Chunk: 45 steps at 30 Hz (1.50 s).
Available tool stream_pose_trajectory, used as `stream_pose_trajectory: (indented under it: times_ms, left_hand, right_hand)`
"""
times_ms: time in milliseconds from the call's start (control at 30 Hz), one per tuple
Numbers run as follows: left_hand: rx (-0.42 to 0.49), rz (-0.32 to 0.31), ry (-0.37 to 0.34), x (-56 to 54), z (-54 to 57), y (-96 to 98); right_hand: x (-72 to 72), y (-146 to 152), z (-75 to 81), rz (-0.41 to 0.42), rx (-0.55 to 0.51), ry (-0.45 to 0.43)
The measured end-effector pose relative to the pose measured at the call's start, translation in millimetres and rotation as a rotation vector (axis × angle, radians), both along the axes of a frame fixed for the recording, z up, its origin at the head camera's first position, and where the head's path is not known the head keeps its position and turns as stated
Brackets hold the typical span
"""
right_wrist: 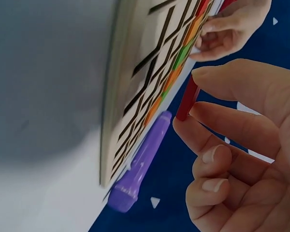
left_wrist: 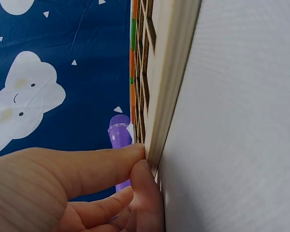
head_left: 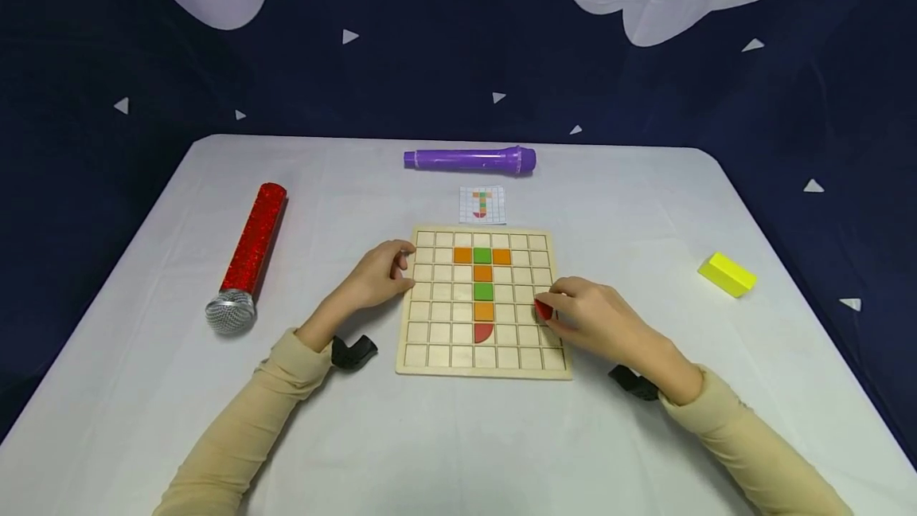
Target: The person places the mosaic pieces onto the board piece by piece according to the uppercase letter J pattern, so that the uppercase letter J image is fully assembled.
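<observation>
A square wooden grid board (head_left: 437,357) lies on the table with orange, green and red tiles set in its cells. They form an upright column with a short bar across its top; a red quarter-round tile (head_left: 483,332) is at the bottom. My right hand (head_left: 602,317) pinches another red tile (right_wrist: 187,99) between thumb and fingers, above the board's right side. My left hand (head_left: 376,273) rests its thumb and fingertips against the board's left edge, thumb and forefinger apart. Just behind the board lies a small pattern card (head_left: 469,215) showing a similar coloured figure.
A purple microphone (head_left: 466,160) lies behind the card. On the left is a red glittery microphone (head_left: 254,245) with a silver head, and on the right a yellow block (head_left: 727,275). A dark blue cloth with white shapes hangs behind the white table (head_left: 430,452).
</observation>
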<state>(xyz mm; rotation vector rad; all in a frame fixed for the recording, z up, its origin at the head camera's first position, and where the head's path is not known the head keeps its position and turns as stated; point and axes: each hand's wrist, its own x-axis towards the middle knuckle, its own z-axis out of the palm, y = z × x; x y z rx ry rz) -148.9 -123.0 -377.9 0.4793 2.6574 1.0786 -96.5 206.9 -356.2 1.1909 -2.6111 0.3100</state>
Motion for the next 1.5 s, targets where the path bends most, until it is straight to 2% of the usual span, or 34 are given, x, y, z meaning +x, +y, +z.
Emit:
stream_pose_trajectory:
  times_ms: [467, 800, 1167, 1500]
  left_hand:
    - [-0.002, 0.003, 0.005, -4.1, -0.1, -0.4]
    - [0.008, 0.007, -0.015, -2.3, -1.6, -1.2]
    - [0.007, -0.003, -0.012, -3.0, -1.6, -1.2]
    - [0.005, 0.000, -0.005, -2.9, -1.7, -1.6]
  right_hand:
    - [-4.6, -29.4, 0.8, 0.062, 0.035, -0.035]
    - [-2.8, -51.0, -1.7, 0.137, 0.012, 0.014]
    - [2.3, -70.0, 2.0, 0.131, 0.079, -0.025]
    - [3.4, -84.9, -3.3, 0.131, 0.091, -0.070]
